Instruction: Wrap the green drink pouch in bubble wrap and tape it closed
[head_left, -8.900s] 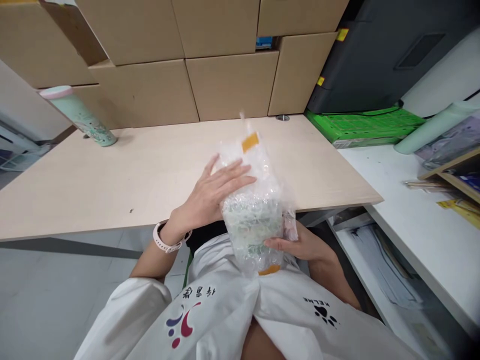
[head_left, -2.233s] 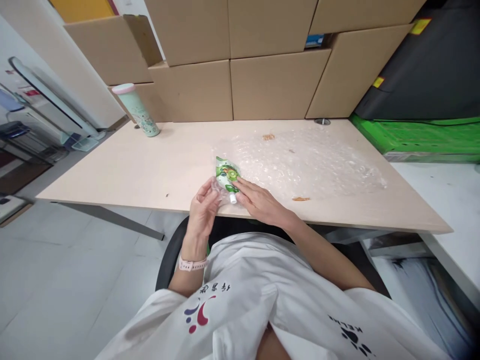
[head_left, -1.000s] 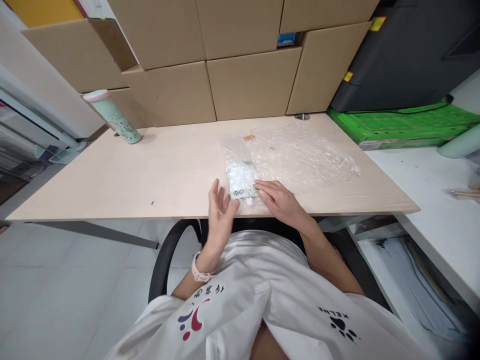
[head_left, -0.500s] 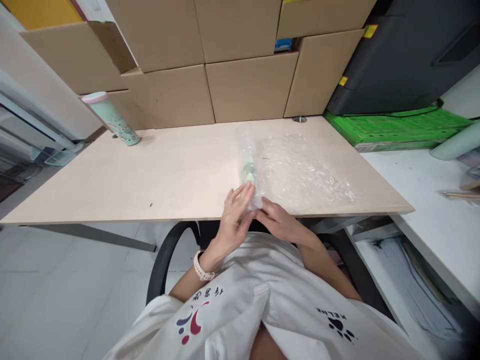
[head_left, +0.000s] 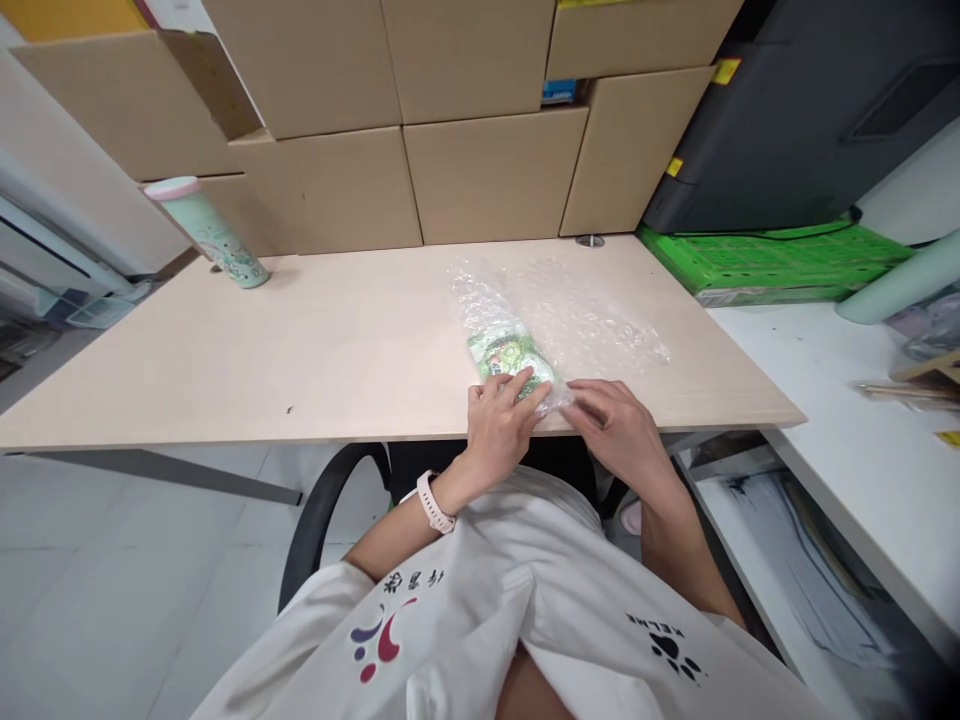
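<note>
A flat green-and-white packet (head_left: 510,350) lies near the table's front edge, covered by clear bubble wrap (head_left: 478,290). Its kind cannot be made out through the film. My left hand (head_left: 501,420), with a pale pink watch band on the wrist, rests bent fingers over the packet's near end, the thumb by its lower edge. At the right corner of the wrapped bundle, my right hand (head_left: 619,425) has its thumb and fingers closed on the bubble wrap. More of the sheet spreads over the table to the right, beyond the packet.
Cardboard boxes (head_left: 495,180) line the back of the table (head_left: 360,340). A mint tumbler (head_left: 214,235) with a pink lid stands at the back left. A green carton (head_left: 772,260) lies under a dark case (head_left: 795,130) at right, beside a white side desk (head_left: 817,350).
The wrapped packet has turned so its printed face shows, its far end swinging left. My right hand has moved right to the bundle's corner. My left hand has shifted slightly right.
</note>
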